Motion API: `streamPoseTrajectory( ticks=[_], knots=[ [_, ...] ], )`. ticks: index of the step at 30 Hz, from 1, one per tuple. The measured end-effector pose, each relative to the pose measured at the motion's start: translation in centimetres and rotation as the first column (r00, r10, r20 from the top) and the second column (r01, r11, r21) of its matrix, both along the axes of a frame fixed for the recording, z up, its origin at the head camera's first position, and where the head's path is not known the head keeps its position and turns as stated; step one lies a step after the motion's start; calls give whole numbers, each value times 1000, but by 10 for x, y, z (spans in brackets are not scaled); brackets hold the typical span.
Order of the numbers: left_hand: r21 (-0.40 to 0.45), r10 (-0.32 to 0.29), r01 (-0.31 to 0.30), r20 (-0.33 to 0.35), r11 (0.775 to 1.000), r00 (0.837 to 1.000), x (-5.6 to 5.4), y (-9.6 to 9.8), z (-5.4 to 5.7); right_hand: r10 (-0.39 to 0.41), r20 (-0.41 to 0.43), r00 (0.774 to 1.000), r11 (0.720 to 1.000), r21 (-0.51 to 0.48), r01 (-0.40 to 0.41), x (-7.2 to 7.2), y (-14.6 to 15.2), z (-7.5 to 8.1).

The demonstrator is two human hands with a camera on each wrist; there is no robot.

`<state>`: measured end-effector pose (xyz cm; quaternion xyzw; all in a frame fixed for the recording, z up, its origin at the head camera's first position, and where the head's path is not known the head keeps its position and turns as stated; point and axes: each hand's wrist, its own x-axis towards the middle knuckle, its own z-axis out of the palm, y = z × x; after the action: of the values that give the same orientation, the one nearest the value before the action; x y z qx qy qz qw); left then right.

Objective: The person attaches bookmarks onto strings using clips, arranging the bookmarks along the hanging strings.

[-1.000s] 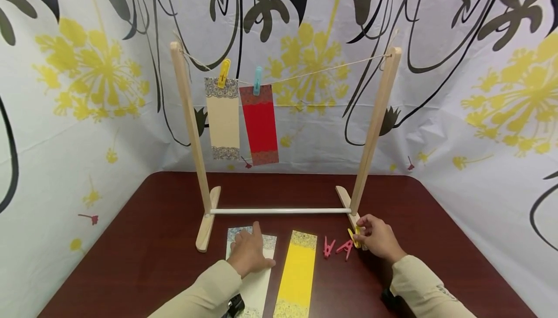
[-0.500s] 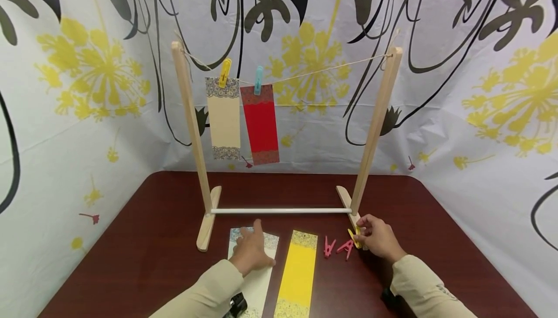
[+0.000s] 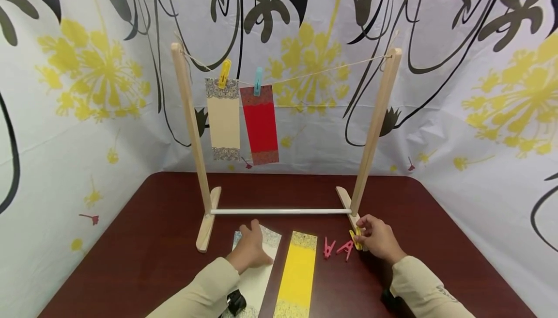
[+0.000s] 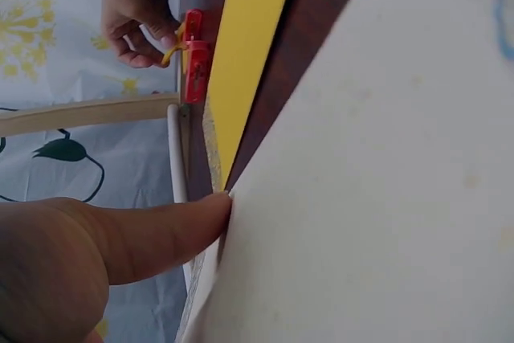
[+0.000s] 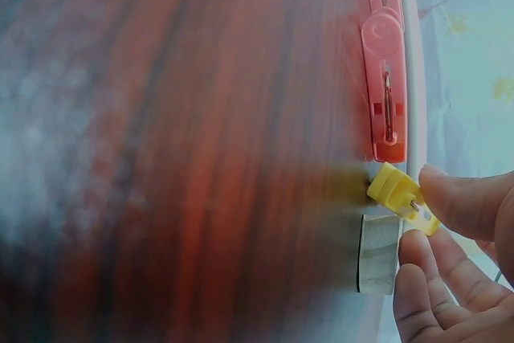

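Note:
My left hand [image 3: 248, 250] holds a white card with a patterned border [image 3: 257, 284] across its width. The thumb [image 4: 173, 234] meets one edge in the left wrist view; the other fingertips are hidden there. A yellow card [image 3: 296, 272] lies to its right on the table. My right hand [image 3: 380, 240] pinches a yellow clothespin [image 5: 401, 197] between thumb and fingers, low beside the rack's right foot. Just left of it are two pink clothespins [image 3: 337, 248]. A cream card [image 3: 224, 121] and a red card [image 3: 260, 126] hang from the string by a yellow and a blue clothespin.
A wooden rack [image 3: 375, 129] with a string [image 3: 322, 71] tied between its posts stands on the dark red table [image 3: 131, 255]. A white rod [image 3: 281, 211] joins its feet. Patterned cloth [image 3: 479, 114] surrounds the back and sides.
The white card has shifted slightly right and turned, its far end now bent and raised under my left hand. My right hand stays in place with the yellow clothespin, which has tilted slightly.

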<state>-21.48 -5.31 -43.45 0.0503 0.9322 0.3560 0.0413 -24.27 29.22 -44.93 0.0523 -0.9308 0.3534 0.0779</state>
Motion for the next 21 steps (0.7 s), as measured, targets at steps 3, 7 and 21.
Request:
streamPoseTrajectory(
  ticks=[3, 7, 21],
  knots=[
    [18, -15, 15, 12, 1000, 1000, -2, -2, 6, 0, -16, 1000, 1000, 1, 0, 0, 1, 1],
    [36, -49, 48, 33, 998, 998, -4, -7, 12, 5, -23, 1000, 1000, 7, -5, -1, 1, 1],
    [37, -148, 152, -104, 988, 984, -5, -24, 32, 20, 18, 1000, 1000, -17, -19, 0, 1, 1]
  ],
)
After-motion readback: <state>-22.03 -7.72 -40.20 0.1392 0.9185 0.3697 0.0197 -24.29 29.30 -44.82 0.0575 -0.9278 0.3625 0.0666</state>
